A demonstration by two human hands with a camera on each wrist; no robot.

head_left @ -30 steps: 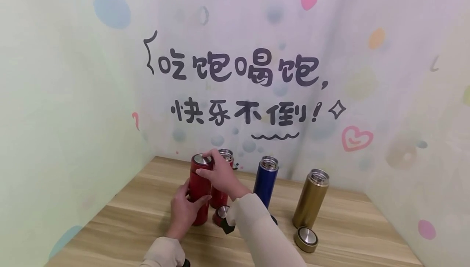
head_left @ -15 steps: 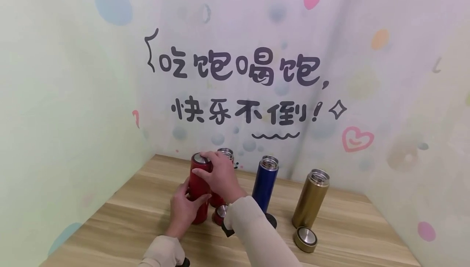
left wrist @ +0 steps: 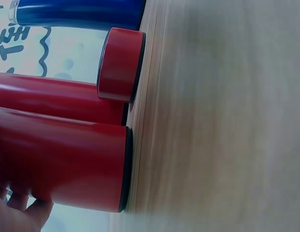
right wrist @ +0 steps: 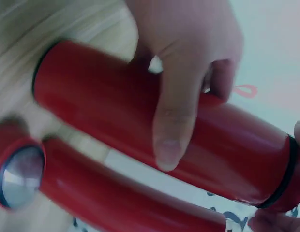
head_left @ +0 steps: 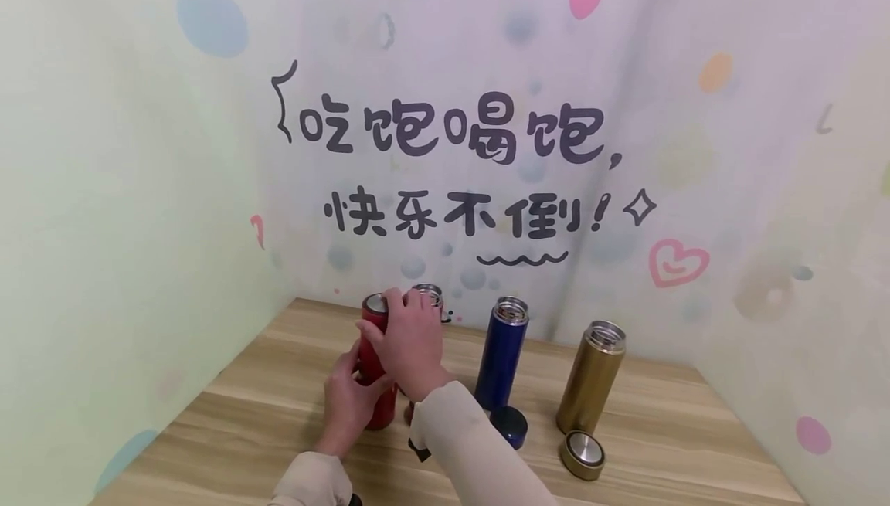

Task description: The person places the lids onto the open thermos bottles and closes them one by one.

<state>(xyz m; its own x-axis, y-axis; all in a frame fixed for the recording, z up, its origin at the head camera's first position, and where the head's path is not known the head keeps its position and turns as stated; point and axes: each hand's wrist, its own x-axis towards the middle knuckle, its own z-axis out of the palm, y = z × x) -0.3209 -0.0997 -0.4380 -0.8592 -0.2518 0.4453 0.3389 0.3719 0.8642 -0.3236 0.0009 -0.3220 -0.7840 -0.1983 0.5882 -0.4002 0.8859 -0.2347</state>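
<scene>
A lidded red thermos [head_left: 382, 415] stands upright at the left of the table. Round its body my left hand [head_left: 348, 404] holds it, with the thumb across the front in the right wrist view. My right hand [head_left: 414, 345] grips the steel-topped lid [head_left: 376, 303] at its top. Close behind stands a second red thermos [left wrist: 53, 96] with an uncovered mouth, mostly hidden by my right hand in the head view. The loose red lid [left wrist: 120, 65] belonging near it lies on the table, its steel disc showing in the right wrist view.
To the right stand a lidless blue thermos [head_left: 502, 359] and a lidless gold thermos [head_left: 591, 378]. A blue lid [head_left: 510, 427] and a gold lid [head_left: 582, 456] lie in front of them on the wooden table [head_left: 667, 429]. A printed backdrop [head_left: 473, 50] rises behind.
My right hand has turned on the thermos lid, its wrist and sleeve shifting left. The blue lid now shows more fully, the loose red lid less. My left hand keeps its hold.
</scene>
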